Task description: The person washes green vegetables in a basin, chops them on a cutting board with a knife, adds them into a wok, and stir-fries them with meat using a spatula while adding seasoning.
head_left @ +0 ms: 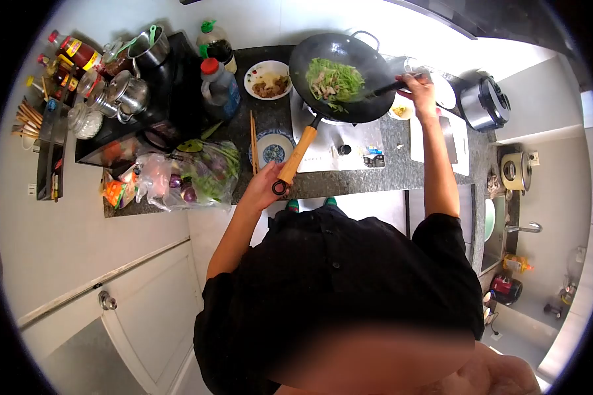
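At the far left, 2 metal pots, the upper and the lower, stand among bottles and jars on and beside a black appliance. Nearer, a clear plastic bag with leafy greens and purple vegetables lies on the dark countertop. Just right of the appliance, a red-capped jug stands nearer than a green-capped bottle. Next come a white dish of brown food and, nearer, a pair of chopsticks beside a blue-patterned bowl. The left hand is closed at the near end of the wooden handle, its fingers partly hidden by it. That handle runs far and right to the black wok, which sits over the stove at the far middle of the counter. Shredded green vegetables and pale pieces lie inside the wok. The right hand grasps the dark handle of a cooking utensil, which reaches left over the wok; its tip is hard to make out. Just right of the wok is a small bowl with yellowish bits, then a white cutting board bearing a knife. Farther right stands an electric cooker, with a faucet nearer.
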Demonstrator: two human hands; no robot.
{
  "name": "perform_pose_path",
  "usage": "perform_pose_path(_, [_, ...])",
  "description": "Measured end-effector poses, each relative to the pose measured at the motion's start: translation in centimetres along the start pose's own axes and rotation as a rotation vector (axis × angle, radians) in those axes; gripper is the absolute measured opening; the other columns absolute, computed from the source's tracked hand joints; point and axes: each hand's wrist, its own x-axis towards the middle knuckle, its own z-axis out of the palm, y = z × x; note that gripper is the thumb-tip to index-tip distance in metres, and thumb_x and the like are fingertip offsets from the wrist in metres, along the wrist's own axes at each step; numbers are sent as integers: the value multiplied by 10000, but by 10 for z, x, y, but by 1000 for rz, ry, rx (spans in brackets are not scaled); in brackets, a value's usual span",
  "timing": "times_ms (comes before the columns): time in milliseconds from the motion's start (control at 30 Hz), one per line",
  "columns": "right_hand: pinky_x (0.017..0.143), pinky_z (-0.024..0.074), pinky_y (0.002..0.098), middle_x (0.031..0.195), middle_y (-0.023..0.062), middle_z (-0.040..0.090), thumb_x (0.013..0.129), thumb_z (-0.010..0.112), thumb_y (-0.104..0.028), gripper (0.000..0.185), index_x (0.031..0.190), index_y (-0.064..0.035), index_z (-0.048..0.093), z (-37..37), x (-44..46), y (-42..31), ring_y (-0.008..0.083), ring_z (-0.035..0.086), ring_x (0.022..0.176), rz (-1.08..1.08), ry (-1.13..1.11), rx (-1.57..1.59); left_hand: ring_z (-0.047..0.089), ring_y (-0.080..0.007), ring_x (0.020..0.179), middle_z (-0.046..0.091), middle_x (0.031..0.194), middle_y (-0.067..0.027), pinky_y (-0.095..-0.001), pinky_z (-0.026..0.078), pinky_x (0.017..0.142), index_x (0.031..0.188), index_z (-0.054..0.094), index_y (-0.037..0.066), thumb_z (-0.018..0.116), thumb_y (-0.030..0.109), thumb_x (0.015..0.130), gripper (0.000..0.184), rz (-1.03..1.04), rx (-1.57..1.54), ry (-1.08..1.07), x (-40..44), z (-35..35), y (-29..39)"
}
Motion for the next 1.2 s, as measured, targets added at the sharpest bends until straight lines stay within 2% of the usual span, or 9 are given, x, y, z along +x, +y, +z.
perform_pose_path(67, [663,587,299,936,139,704,899,624,-94,179,972,66,662,18,-6,-5,189,682,866,-61,0,137,625,-218,863,615,1084,-129,-321,531,682,1277,497,32,442,366,1000,438,58,-31,281,-11,4,-2])
perform_pose_path(167, [654,583,279,937,132,712,899,618,-86,179,956,74,672,12,-9,-25,184,689,836,-138,22,62,633,-216,872,616,1098,-130,-311,548,674,1242,529,33,473,327,985,394,84,-91,87,-25,-25,-7])
perform_pose_path(367, [685,523,336,758,146,691,787,689,-266,228,908,-79,740,-10,28,1,208,688,711,-343,115,-572,649,-217,828,644,1040,-115,-282,570,621,1175,572,21,509,256,957,326,191,-217,226,-40,-53,-31])
perform_pose_path(467, [825,500,293,942,100,723,807,653,-93,187,971,-22,709,5,40,18,208,679,895,-288,-158,-288,653,-222,816,657,993,-104,-271,569,623,1166,581,29,508,236,953,305,230,-289,234,-46,-44,-41])
perform_pose_path(567, [981,443,303,1170,95,669,811,598,7,213,1022,-6,627,11,20,-9,206,613,1114,-543,-568,-291,649,-222,825,660,976,-105,-260,568,630,1161,586,34,516,217,945,292,309,-279,286,-55,-31,-56])
perform_pose_path(733, [979,455,361,1179,132,622,684,595,94,246,903,-14,563,29,16,5,337,526,1233,-770,-680,-494,636,-218,848,655,992,-103,-257,565,639,1161,590,31,530,192,929,289,327,-339,380,-59,-25,-83])
perform_pose_path(900, [843,509,403,986,117,607,666,653,14,197,830,-50,564,27,-40,18,322,570,1077,-1137,-929,-591,609,-208,882,630,1014,-101,-254,554,678,1142,601,24,532,162,915,275,359,-412,381,-66,-10,-107])
perform_pose_path(1133, [764,501,426,848,80,572,671,671,-41,101,697,-66,576,-13,-98,-8,290,594,894,-966,-1059,-573,599,-220,894,629,1030,-111,-257,548,683,1139,622,17,535,135,905,277,364,-500,434,-62,-8,-147])
perform_pose_path(1200, [727,495,405,846,77,572,679,663,-56,96,666,-76,570,-10,-79,13,290,590,855,-1076,-1052,-565,598,-219,898,630,1031,-111,-260,549,686,1135,626,16,541,133,902,275,356,-480,463,-57,1,-154])
